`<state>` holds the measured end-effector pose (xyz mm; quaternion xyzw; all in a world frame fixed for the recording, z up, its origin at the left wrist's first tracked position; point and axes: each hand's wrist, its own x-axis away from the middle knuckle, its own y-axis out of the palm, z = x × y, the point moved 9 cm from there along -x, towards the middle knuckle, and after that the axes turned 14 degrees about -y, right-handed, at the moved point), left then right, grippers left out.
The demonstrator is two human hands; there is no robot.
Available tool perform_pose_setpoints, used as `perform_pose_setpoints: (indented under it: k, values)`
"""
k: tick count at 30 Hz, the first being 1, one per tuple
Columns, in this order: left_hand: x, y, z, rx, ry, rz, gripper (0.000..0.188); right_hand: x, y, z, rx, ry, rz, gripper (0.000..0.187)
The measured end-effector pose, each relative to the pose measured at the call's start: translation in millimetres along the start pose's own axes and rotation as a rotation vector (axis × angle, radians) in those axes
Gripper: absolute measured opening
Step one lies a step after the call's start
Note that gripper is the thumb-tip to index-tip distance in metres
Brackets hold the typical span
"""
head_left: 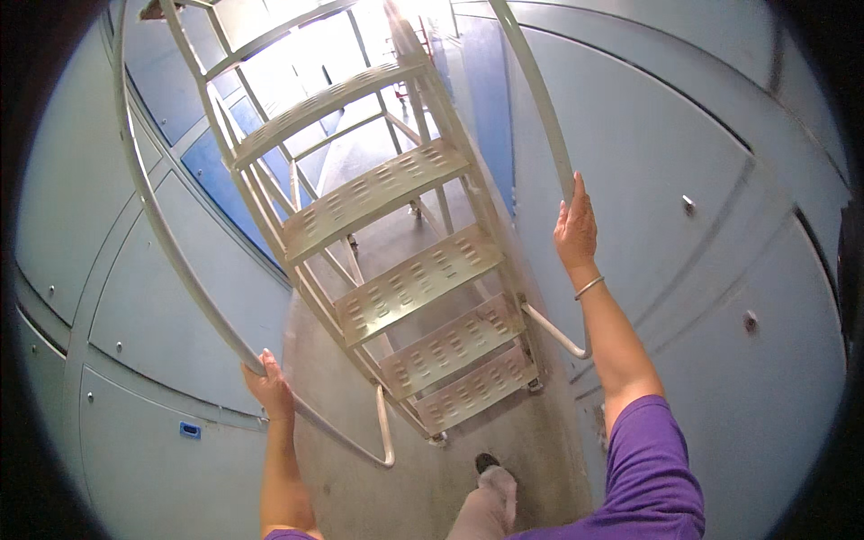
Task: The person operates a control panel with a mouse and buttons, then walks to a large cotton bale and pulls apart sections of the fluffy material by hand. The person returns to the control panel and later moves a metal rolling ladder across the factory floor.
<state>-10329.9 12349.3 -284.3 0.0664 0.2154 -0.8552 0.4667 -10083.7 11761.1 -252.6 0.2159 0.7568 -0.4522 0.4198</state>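
A pale metal rolling step ladder [419, 277] stands in front of me, leaning across the view, with several slotted treads and small casters at its feet. Long tubular handrails run up both of its sides. Low on the left handrail [200, 292], my left hand [269, 387] is wrapped round the tube. Farther up, my right hand [576, 225] is closed on the right handrail [538, 85]; a bracelet circles that wrist. Part of each hand's grip is hidden behind the fingers and tube.
Blue-grey cabinet panels [171, 297] line the left, and similar panels [648, 144] with small protruding knobs line the right. Between them runs a narrow grey floor [360, 495]. My shoe [487, 462] is just behind the lowest tread. Bright light fills the far end.
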Motion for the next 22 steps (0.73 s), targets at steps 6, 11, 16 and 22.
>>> perform_pose_setpoints:
  k: [6, 11, 16, 22]
  values:
    - [17, -5, 22, -0.046, 0.076, 0.131, 0.019, -4, 0, -3, 0.002, -0.024, 0.0, 0.07]
    - [18, -8, 39, -0.235, 0.153, 0.233, 0.02, -9, -10, -6, -0.058, -0.052, -0.006, 0.071]
    - [18, -13, 23, -0.326, 0.151, 0.306, 0.021, -1, -9, -2, -0.063, -0.039, -0.022, 0.068]
    - [35, -15, 54, -0.393, 0.077, 0.409, 0.02, 6, 5, 22, -0.311, -0.158, 0.04, 0.068]
